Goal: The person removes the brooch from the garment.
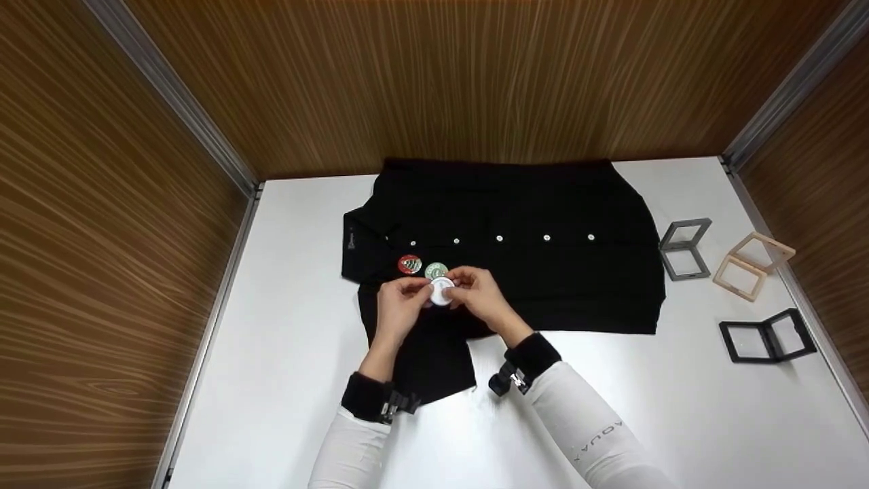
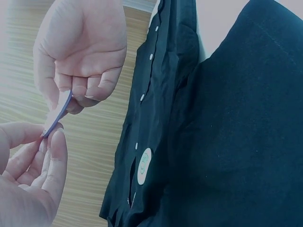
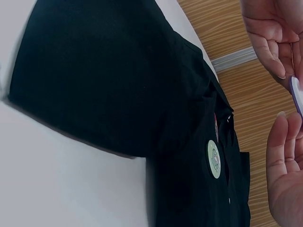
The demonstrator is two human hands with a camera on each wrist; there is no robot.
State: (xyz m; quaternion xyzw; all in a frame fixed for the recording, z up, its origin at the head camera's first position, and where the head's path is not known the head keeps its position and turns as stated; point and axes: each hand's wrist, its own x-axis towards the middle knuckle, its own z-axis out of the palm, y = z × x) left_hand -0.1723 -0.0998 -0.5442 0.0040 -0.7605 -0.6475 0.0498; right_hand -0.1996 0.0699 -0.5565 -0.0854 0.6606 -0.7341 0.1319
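Both hands hold a round white badge (image 1: 441, 291) with a purple edge, raised above a black button-up shirt (image 1: 543, 285). My left hand (image 1: 399, 309) pinches its left side between thumb and fingers. On the opposite side, my right hand (image 1: 483, 297) grips it with the thumb across its white face. Seen edge-on in the left wrist view, the badge (image 2: 57, 113) spans the two hands. Just beyond the fingers, a green badge (image 1: 436, 270) and a red badge (image 1: 409, 264) with a tree picture lie on the shirt front.
The shirt lies on a white table (image 1: 285, 305), collar to the left, one sleeve (image 1: 434, 367) toward me. At right stand three hinged frames: grey (image 1: 686, 250), beige (image 1: 752, 265) and black (image 1: 767, 337). Wood-grain panels (image 1: 475, 81) wall the table's back and sides.
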